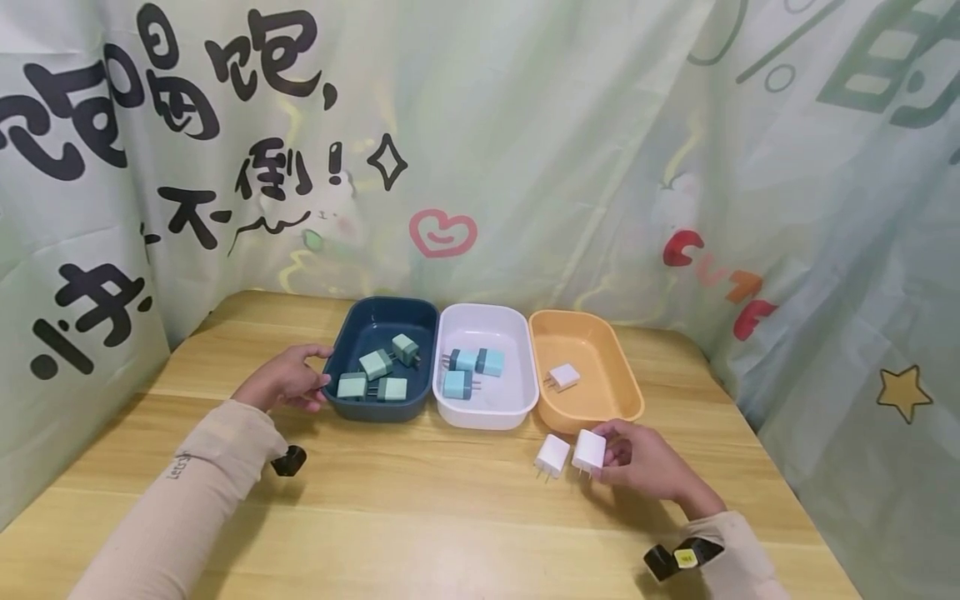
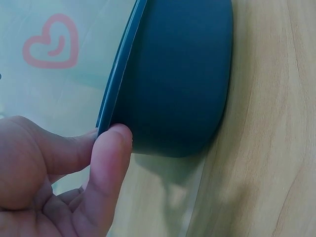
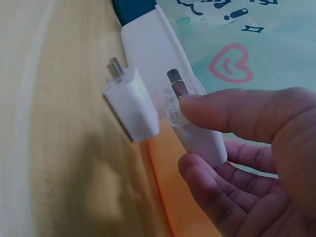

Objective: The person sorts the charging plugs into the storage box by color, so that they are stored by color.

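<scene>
My left hand (image 1: 292,379) is at the left side of a dark blue bin (image 1: 360,408), pinching its rim, as the left wrist view shows at the bin's edge (image 2: 116,84). Between thumb and fingers, my right hand (image 1: 648,462) holds a white charger plug (image 1: 589,451), its metal prongs (image 3: 177,81) bare near the thumb. Just left of it, a second white charger plug (image 1: 552,456) stands on the table, apart from the fingers. Both are in front of an orange bin (image 1: 607,367), which contains one white charger plug (image 1: 562,377).
A white bin (image 1: 487,417) stands between the blue and orange ones, with several light-blue plugs (image 1: 459,384) inside. Several pale green plugs (image 1: 375,364) lie in the dark blue bin. Behind the wooden table (image 1: 420,517) hangs a printed curtain (image 1: 525,150).
</scene>
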The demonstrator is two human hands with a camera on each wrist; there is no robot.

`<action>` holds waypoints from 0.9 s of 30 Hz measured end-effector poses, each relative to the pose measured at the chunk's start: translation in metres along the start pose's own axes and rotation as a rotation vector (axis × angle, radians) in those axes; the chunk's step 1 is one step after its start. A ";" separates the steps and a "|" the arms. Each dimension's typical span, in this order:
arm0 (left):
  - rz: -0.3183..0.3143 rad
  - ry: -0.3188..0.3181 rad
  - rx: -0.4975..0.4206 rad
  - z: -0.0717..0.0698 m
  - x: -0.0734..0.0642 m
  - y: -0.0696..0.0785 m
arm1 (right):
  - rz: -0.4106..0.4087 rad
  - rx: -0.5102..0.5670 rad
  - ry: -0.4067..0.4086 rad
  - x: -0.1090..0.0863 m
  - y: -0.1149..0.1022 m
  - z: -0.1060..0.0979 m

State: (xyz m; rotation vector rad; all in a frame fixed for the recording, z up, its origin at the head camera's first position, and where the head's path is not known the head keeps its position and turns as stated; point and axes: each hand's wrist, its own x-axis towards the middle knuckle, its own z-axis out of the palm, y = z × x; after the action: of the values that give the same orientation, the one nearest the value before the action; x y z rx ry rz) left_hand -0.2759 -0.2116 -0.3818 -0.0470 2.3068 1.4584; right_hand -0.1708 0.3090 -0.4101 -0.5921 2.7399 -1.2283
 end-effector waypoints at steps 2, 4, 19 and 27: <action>-0.008 0.007 -0.003 0.000 0.001 -0.001 | -0.009 0.013 0.005 0.001 -0.003 -0.002; -0.009 0.008 0.001 0.000 0.001 -0.001 | -0.017 0.025 0.005 0.001 -0.008 -0.004; -0.016 0.019 0.023 0.000 0.000 -0.003 | 0.006 0.100 0.027 0.019 -0.023 -0.021; -0.004 0.014 0.010 0.001 0.000 0.000 | 0.048 0.109 0.036 0.036 -0.017 -0.027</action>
State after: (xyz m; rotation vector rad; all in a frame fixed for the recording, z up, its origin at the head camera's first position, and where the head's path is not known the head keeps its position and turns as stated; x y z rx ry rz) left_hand -0.2755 -0.2109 -0.3823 -0.0595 2.3230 1.4491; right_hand -0.2055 0.3045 -0.3764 -0.4947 2.6774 -1.3799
